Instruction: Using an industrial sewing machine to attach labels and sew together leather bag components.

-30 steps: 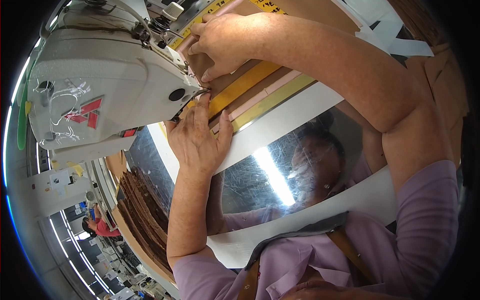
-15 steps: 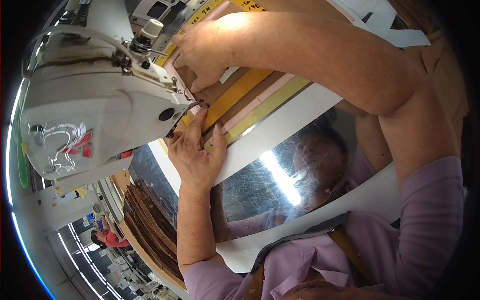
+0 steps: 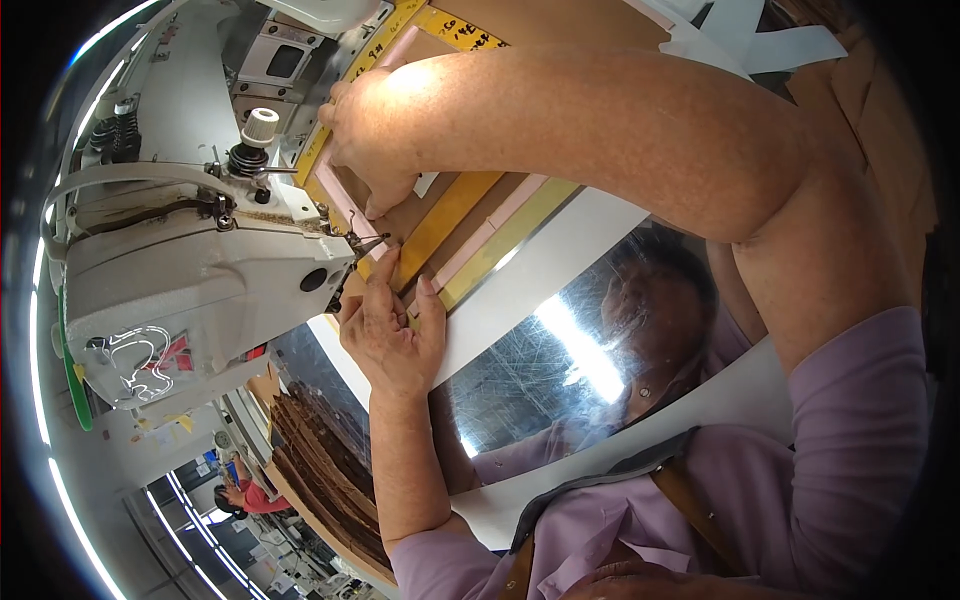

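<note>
My left hand, thumb and fingers parted, rests on the near-left corner of the yellow-edged frame, grasping nothing; my right hand, half open, lies on its left edge. Brown panel and orange strip are laid within, not yet removed; how much is sewn I cannot tell, the sewing machine hiding it. Nearer: metal tabletop, brown stack beside its left edge.

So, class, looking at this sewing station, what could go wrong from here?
The left hand sits close beside the sewing machine and might get caught. The orange strip lies by that hand and could be nudged askew. The right hand is at the yellow frame; if it slips, the frame might shift.
</note>
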`<state>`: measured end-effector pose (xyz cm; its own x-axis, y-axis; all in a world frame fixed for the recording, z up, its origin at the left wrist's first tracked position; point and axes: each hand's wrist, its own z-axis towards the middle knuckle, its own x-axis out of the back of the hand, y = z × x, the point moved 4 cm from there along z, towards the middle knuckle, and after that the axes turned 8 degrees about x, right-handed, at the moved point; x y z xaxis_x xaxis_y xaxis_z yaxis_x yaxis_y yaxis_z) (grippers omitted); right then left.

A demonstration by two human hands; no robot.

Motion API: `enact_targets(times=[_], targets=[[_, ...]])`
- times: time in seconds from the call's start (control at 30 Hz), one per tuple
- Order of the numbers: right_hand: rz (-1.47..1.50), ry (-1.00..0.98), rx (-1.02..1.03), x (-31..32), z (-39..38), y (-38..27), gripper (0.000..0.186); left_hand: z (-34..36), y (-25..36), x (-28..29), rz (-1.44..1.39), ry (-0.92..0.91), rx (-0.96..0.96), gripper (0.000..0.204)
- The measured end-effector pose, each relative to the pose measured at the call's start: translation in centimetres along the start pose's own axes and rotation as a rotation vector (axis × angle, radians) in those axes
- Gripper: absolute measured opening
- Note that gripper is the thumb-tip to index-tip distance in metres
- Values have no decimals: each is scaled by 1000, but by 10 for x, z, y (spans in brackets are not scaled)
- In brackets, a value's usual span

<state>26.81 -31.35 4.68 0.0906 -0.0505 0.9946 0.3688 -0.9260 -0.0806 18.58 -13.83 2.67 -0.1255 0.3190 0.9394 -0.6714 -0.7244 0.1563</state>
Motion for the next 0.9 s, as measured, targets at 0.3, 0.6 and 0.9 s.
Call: enact_targets(times=[0.3,0.6,0.9], targets=[[-44,25,37,1,-1,-2,67,9,30,-1,54,-173,35,67],[-62,114,73,-3,-3,1,68,8,28,-10,-11,-43,-23,65],[-77,208,76,-6,-9,7,72,6,33,-14,47,-24,-48,67]])
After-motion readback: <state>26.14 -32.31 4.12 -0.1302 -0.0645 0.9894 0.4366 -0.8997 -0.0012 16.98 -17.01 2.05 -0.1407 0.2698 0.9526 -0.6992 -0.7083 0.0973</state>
